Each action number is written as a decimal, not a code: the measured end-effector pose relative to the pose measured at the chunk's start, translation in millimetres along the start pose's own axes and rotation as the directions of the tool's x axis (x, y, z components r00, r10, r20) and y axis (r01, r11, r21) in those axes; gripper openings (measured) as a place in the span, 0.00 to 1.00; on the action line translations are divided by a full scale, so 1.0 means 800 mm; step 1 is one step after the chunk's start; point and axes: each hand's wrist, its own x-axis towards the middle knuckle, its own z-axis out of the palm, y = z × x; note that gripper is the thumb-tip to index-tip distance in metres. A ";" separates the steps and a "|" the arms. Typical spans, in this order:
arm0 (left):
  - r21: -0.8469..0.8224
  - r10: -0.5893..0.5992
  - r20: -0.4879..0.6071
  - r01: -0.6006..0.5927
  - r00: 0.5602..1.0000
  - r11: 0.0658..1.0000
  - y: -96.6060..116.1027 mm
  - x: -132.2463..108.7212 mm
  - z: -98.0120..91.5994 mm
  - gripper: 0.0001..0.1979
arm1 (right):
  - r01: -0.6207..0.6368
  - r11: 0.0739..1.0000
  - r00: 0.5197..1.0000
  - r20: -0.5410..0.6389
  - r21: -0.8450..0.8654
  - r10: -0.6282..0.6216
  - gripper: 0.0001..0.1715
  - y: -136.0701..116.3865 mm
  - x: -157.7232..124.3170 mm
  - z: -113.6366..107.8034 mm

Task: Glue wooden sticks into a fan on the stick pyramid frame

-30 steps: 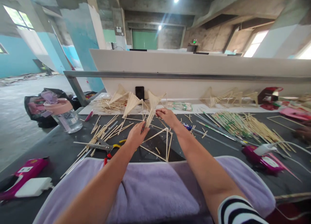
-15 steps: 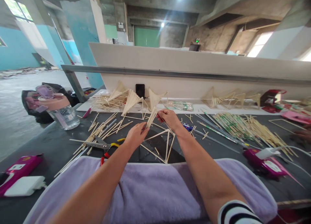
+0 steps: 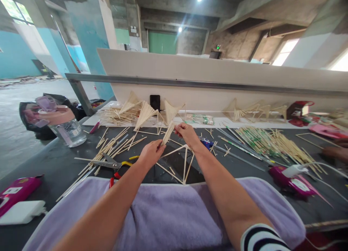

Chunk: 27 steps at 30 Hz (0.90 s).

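Observation:
A narrow fanned bundle of pale wooden sticks (image 3: 168, 132) is raised over the dark table. Its lower end is gripped between the thumb and fingers of my left hand (image 3: 152, 151). At its upper right edge, my right hand (image 3: 187, 133) is closed in a pinch on the sticks; the fingertips are partly hidden. Below both hands stands a triangular stick frame (image 3: 185, 164), with a short loose stick inside it. Scissors (image 3: 110, 163) with yellow and black handles lie left of my left hand, near a red-handled tool (image 3: 111, 182).
Loose sticks (image 3: 108, 145) spread at left, with a water bottle (image 3: 63, 126) beyond. Fan-shaped stick models (image 3: 146, 115) line the back board. Wrapped sticks (image 3: 255, 140), a blue glue gun (image 3: 207, 143) and a magenta power bank (image 3: 290, 182) lie right. A purple towel (image 3: 174, 211) covers the front edge. Another person's hand (image 3: 337, 151) shows far right.
The whole view has shifted slightly. Both hands keep their hold on the sticks in nearly the same pose, and the stick frame below stays in place.

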 end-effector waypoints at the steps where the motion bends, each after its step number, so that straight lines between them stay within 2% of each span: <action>1: 0.003 0.001 0.006 -0.001 1.000 1.000 0.001 0.000 -0.001 0.15 | 0.005 1.000 1.000 -0.003 -0.003 -0.005 0.17 0.001 0.000 0.000; 8: 0.015 -0.004 0.031 0.003 1.000 1.000 0.006 0.001 -0.003 0.14 | -0.022 0.999 0.999 -0.038 0.041 0.023 0.16 -0.007 -0.003 0.005; 17: 0.061 -0.056 0.035 0.054 0.998 0.997 0.009 0.002 -0.003 0.17 | -0.056 0.996 0.998 -0.013 0.067 0.057 0.17 -0.013 -0.005 0.005; 27: 0.061 -0.032 0.053 0.028 0.998 0.998 0.010 0.003 -0.001 0.17 | -0.069 0.995 0.997 0.034 0.076 0.066 0.16 -0.009 0.000 0.001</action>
